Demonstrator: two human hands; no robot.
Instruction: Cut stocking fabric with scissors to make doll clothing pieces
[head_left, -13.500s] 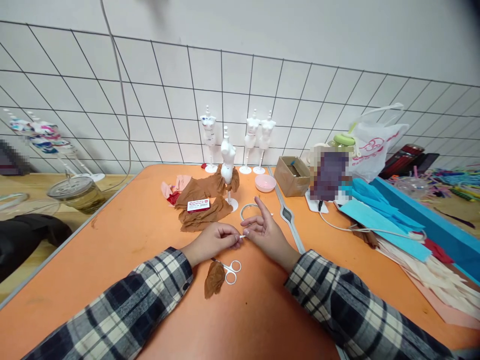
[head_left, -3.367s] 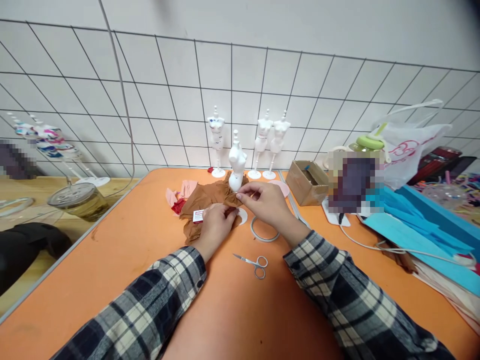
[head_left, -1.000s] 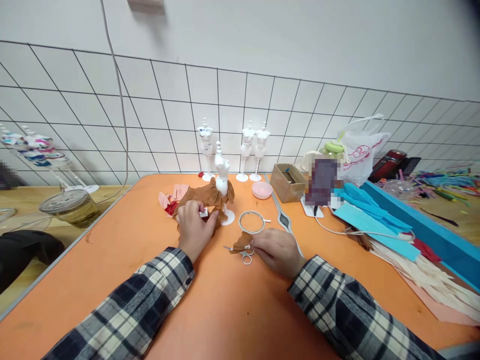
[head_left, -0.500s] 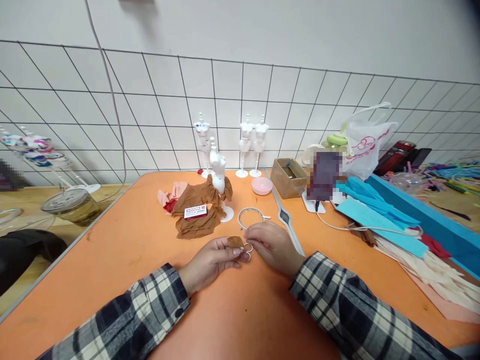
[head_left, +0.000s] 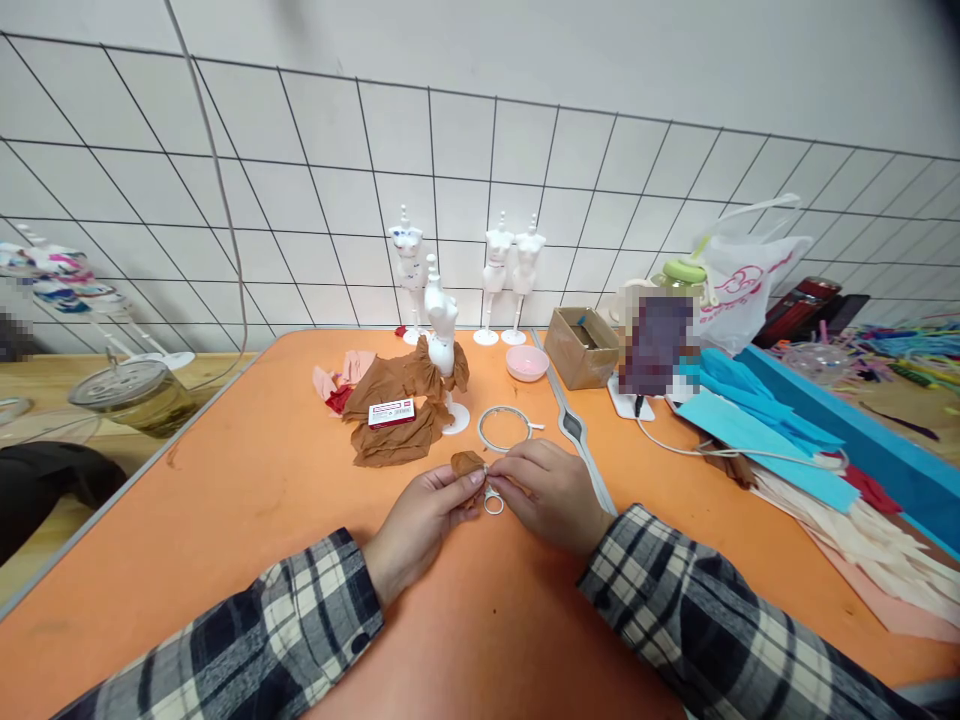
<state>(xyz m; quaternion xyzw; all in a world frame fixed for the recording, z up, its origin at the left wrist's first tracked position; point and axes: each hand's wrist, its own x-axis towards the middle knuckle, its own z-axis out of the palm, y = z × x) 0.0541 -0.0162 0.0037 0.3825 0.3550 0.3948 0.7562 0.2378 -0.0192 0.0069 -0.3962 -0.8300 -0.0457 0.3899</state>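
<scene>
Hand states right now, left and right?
Left hand: closed, thumb and fingers pinching a small brown cloth piece.
Right hand: fingers closed at the cloth's edge; what they grip is too small to tell.

One orange table point(head_left: 225, 520) carries four white dress forms point(head_left: 442, 318), one pink bowl point(head_left: 527, 370), one cardboard box point(head_left: 594, 370), one hoop point(head_left: 481, 430), one red-and-white packet point(head_left: 391, 414); two hands point(head_left: 551, 492); one pair of scissors point(head_left: 493, 492).

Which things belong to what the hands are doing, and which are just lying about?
Likely part of the job:
brown scrap, between left hand and right hand
scissors, partly hidden
front mannequin
larger brown fabric

Apparently lying about:
pink bowl
cardboard box
plastic bag
blue sheet
</scene>
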